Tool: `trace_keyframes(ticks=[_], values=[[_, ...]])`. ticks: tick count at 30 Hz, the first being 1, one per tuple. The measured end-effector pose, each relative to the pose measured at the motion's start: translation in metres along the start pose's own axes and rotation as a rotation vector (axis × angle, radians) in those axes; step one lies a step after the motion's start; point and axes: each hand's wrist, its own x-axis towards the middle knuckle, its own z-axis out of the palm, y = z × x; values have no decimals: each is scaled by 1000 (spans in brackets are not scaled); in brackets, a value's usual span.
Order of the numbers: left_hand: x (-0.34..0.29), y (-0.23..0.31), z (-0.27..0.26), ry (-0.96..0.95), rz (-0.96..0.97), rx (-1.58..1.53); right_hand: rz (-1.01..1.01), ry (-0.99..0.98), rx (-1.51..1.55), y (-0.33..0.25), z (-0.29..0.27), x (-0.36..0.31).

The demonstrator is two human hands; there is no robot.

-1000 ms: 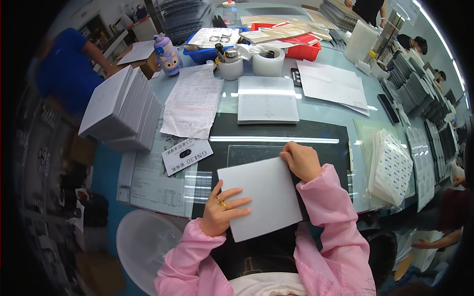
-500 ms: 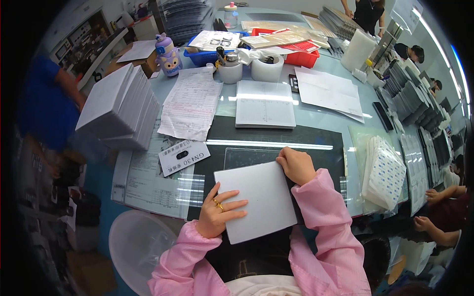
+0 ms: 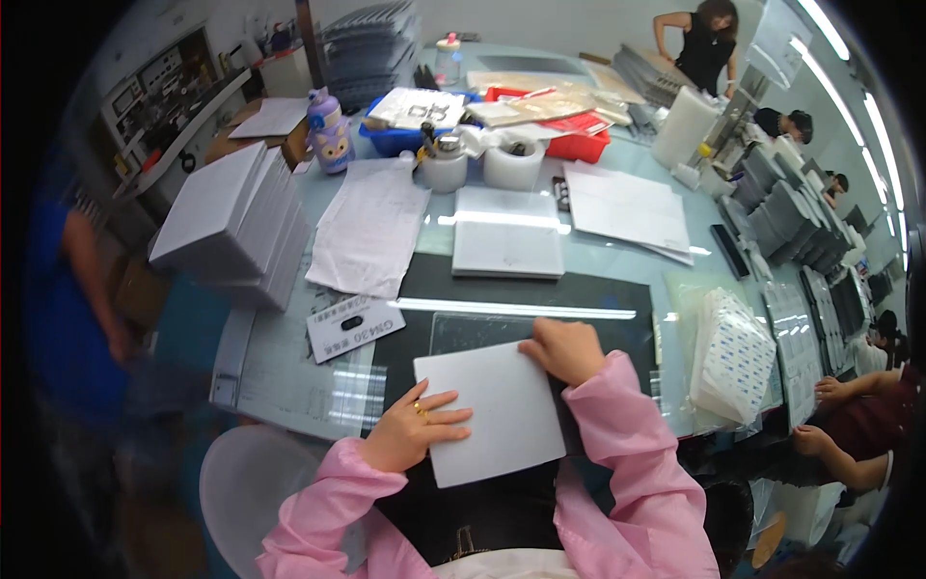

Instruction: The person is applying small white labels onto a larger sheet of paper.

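Observation:
A white, nearly square panel (image 3: 497, 420) lies slightly turned at the near edge of the table, partly over a black mat (image 3: 603, 297). My left hand (image 3: 415, 429) rests on the panel's left part with its fingers spread; a gold-coloured ring shows. At the panel's far right corner, my right hand (image 3: 569, 349) is closed, its fingers curled. Whether it pinches the panel's edge or something thin there is hidden. Just beyond the panel, a clear rectangular plate (image 3: 473, 331) lies on the mat, partly covered.
Left stands a tall stack of white panels (image 3: 217, 217). A labelled card (image 3: 355, 330) and a creased paper sheet (image 3: 367, 232) lie nearer. Beyond the mat sits a pale stack (image 3: 508, 236). White pads (image 3: 733, 357) lie right. Co-workers' hands (image 3: 815, 439) show at far right.
The whole view has shifted a little, with the table sitting lower. My hands keep much the same places on the panel. The person in blue at the left has changed position.

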Motion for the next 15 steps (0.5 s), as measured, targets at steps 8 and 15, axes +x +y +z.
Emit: trace_keyframes(ticks=[8,15], values=[[20,73,0,-246,-134,128,-350,-93,-217,9,18,13],[33,78,35,-197,-200,287,-576,-195,33,-18,8,-2]])
